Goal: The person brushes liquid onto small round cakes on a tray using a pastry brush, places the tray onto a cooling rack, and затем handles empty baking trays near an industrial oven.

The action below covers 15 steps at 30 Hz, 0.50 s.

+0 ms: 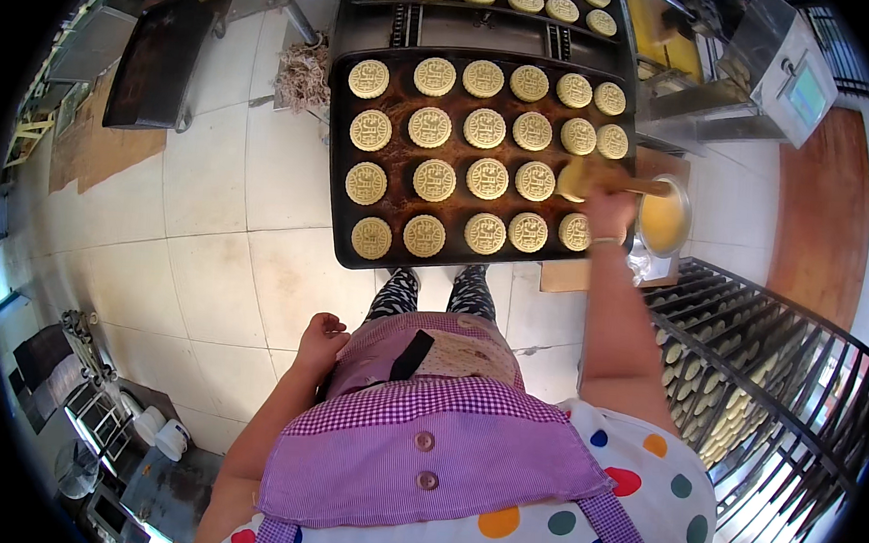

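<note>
Tiled floor (pixel 212 289), then that big black tray (pixel 399 152). From my end, left hand (pixel 324 337) looks empty, fingers half-curled; right hand (pixel 611 210) is wrapped round a blurry brush (pixel 647 186) above the tray's right side. I'd guess light, stiff-handled: grip mid-shaft.

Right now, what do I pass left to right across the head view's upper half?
dark rectangular metal pan, tangled pale-brown shreds, large black rectangular baking tray with round pale-yellow embossed cakes, round bowl of yellow liquid, reddish-brown flat board. Overlapping items left out.

Pale-yellow embossed cakes (pixel 487 178), black-and-brown tray (pixel 401 157), purple checked apron (pixel 427 409), white shirt (pixel 662 462) with multicoloured dots.
</note>
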### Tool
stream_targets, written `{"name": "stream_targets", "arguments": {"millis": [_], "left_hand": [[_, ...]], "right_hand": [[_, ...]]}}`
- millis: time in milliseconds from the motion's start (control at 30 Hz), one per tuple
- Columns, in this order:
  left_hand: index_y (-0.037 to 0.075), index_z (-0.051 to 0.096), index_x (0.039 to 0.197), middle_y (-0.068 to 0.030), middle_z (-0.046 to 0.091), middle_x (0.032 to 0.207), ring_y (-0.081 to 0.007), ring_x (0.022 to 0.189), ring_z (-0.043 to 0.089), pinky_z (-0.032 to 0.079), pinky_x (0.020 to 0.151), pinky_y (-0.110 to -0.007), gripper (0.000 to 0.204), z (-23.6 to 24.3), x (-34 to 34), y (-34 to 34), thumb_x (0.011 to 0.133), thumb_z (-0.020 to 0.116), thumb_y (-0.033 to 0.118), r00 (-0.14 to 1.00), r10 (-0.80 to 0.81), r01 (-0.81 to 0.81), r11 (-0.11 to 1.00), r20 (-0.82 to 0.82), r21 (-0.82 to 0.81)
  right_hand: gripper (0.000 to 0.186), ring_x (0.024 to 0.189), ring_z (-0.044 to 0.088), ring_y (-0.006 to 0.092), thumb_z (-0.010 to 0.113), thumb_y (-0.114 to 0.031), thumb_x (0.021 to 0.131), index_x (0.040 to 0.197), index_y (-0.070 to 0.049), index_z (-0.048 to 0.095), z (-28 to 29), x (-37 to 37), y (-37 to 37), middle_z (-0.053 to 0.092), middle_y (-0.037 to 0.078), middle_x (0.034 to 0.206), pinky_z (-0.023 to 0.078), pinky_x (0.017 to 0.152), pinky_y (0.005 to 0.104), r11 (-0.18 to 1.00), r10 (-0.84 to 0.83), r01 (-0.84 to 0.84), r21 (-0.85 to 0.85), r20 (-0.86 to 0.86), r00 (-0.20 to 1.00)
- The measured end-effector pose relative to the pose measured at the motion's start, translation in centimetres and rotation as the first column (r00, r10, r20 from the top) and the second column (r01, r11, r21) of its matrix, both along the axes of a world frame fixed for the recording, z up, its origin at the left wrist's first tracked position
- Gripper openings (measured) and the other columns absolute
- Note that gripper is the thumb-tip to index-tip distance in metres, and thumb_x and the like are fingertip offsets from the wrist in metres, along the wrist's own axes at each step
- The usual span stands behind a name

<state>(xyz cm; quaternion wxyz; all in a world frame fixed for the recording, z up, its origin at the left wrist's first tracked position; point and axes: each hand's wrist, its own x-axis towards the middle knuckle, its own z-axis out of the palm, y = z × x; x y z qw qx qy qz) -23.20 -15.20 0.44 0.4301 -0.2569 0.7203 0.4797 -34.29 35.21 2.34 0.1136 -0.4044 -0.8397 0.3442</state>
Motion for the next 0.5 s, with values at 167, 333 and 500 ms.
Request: {"name": "stream_targets", "arguments": {"millis": [167,333,500], "left_hand": [[-0.002,0.046,0.110,-0.0138,0.060,0.101,-0.0214,0.091,0.060,0.049,0.081,-0.031,0.042,0.2,0.2,-0.8,0.074,0.067,0.007,0.998,-0.060,0.060,0.998,-0.001,-0.020],[-0.002,0.046,0.109,-0.0135,0.060,0.101,-0.0214,0.091,0.060,0.049,0.081,-0.031,0.042,0.1,-1.7,0.8,0.074,0.067,0.008,0.991,-0.119,0.119,0.993,-0.061,-0.006],[-0.003,0.046,0.110,-0.0145,0.060,0.103,-0.0221,0.092,0.061,0.049,0.081,-0.032,0.043,1.0,-2.9,2.1,0.074,0.067,0.009,0.986,-0.153,0.153,0.988,-0.066,-0.009]], "right_hand": [[0.032,0.084,0.066,0.0295,0.065,-0.021,0.076,0.091,0.006,0.062,2.1,0.3,0.0,0.065,0.024,0.090,0.054,0.069,0.0383,0.995,0.091,-0.082,0.052,-0.212,0.973],[0.031,0.080,0.064,0.0330,0.062,-0.025,0.082,0.101,0.000,0.063,-2.8,3.2,-16.4,0.066,0.018,0.083,0.049,0.073,0.0385,0.904,0.384,-0.369,-0.218,0.031,0.923],[0.047,0.085,0.063,0.0353,0.059,-0.023,0.081,0.125,-0.010,0.050,-1.2,5.9,-21.2,0.065,0.020,0.091,0.050,0.075,0.0418,0.861,0.433,-0.440,-0.256,-0.087,0.897]]}}
